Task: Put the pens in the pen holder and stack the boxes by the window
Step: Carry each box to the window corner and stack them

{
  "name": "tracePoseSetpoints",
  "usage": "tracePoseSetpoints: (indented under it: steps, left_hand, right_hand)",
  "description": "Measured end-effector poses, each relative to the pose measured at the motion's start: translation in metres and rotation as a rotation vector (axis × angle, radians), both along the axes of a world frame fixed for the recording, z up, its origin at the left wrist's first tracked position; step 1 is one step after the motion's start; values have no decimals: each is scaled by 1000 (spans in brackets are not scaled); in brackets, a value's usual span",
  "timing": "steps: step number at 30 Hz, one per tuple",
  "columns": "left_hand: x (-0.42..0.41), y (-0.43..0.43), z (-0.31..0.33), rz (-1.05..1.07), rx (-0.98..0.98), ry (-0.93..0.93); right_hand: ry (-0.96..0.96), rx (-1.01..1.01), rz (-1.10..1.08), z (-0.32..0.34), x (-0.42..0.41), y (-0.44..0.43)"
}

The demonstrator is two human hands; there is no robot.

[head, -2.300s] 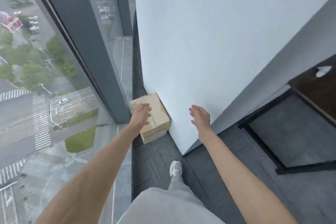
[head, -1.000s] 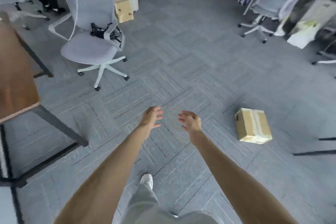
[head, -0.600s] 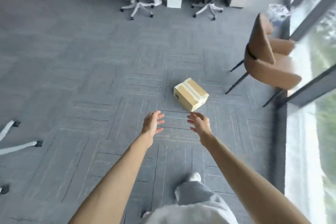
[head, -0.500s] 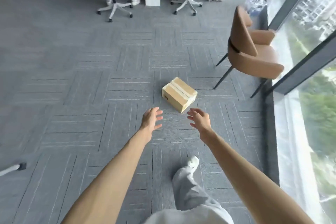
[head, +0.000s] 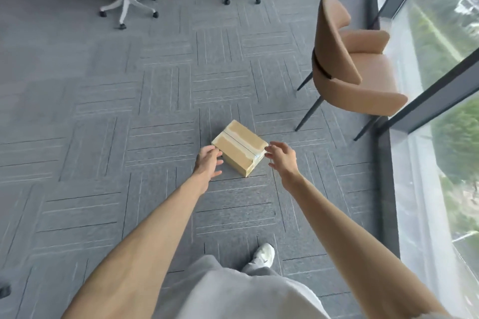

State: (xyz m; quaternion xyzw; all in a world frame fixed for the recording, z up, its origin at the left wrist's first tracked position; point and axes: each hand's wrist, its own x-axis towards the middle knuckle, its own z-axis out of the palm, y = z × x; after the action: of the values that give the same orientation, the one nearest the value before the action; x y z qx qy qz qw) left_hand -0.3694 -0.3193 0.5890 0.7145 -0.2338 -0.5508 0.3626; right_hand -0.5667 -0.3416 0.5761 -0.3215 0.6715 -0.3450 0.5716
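Both hands hang open, fingers spread, holding nothing: my left hand (head: 207, 162) at the left corner of the cardboard box (head: 239, 146), my right hand (head: 281, 159) at its right corner — touching or not, I cannot tell. It sits tape-side up on the carpet (head: 155, 189), near the tan chair (head: 350, 80) by the window (head: 445, 33).

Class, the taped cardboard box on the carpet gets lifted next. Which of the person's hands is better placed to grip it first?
Left, narrowly. The left hand has fingertips at the left corner of the cardboard box; the right hand hovers open just off the right corner. A two-handed lift looks likely.
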Motion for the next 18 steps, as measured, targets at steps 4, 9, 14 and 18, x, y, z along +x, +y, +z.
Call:
tracePoseSetpoints:
  steps: [4,9,14,18]
  left_hand:
    - [1,-62,-17,43,17,-20]
    - [13,-143,-50,23,72,0]
    - [36,-226,-73,-44,144,-23]
    - [54,-273,-80,-63,173,-45]
  right_hand:
    - [44,16,22,-11,-1,-65]
    - [145,54,29,-30,8,-147]
    - [186,138,-4,-42,25,-221]
    - [224,228,69,-53,38,-268]
